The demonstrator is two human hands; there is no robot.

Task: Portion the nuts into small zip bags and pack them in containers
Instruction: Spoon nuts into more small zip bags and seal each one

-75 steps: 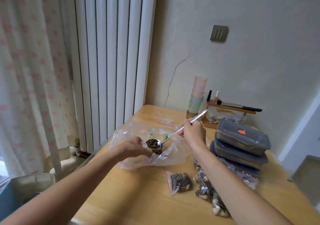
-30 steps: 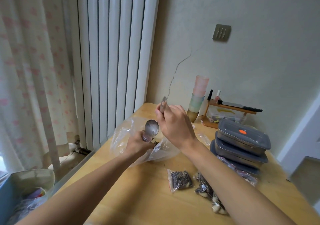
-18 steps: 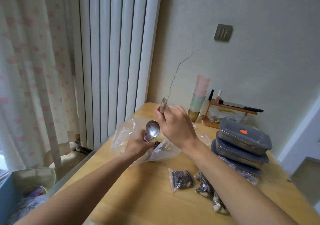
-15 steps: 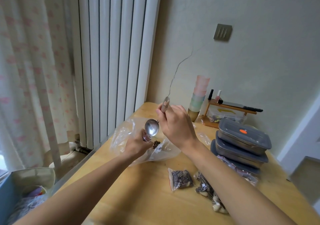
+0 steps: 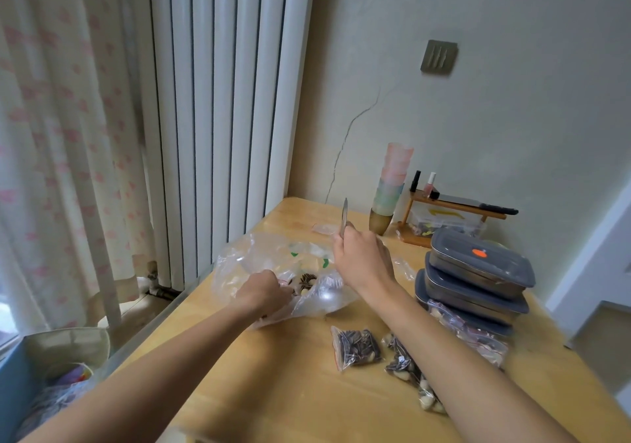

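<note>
the left hand [image 5: 263,290] is curled at the mouth of a small zip bag [image 5: 300,285], pinching its edge so the opening stays wide and upright; dark seeds show inside it, and the bag itself is largely hidden by the fingers. it sits within the folds of a large clear plastic bag [image 5: 273,265] spread on the wooden table [image 5: 273,374], likely so that any spill falls back into the bulk supply.

the right hand [image 5: 363,260] is clenched round the handle of a metal spoon [image 5: 344,215], handle end pointing up and away; the bowl is hidden behind the hand and the plastic, so whether it carries a load cannot be told. the steep angle suggests the spoon is dipping into the bulk bag or tipping into the small one.

finished work lies nearer the person: one filled zip bag of seeds [image 5: 356,347] flat on the table, and just beside it a row of further filled bags [image 5: 409,374] partly under the right forearm. more filled bags [image 5: 471,335] lie against the foot of a stack of grey lidded containers [image 5: 478,272], all lids on, well apart from the scooping area. judgement: portioning is under way, and packing into containers is not yet complete.

a stack of pastel cups [image 5: 392,183] stands at the wall.
</note>
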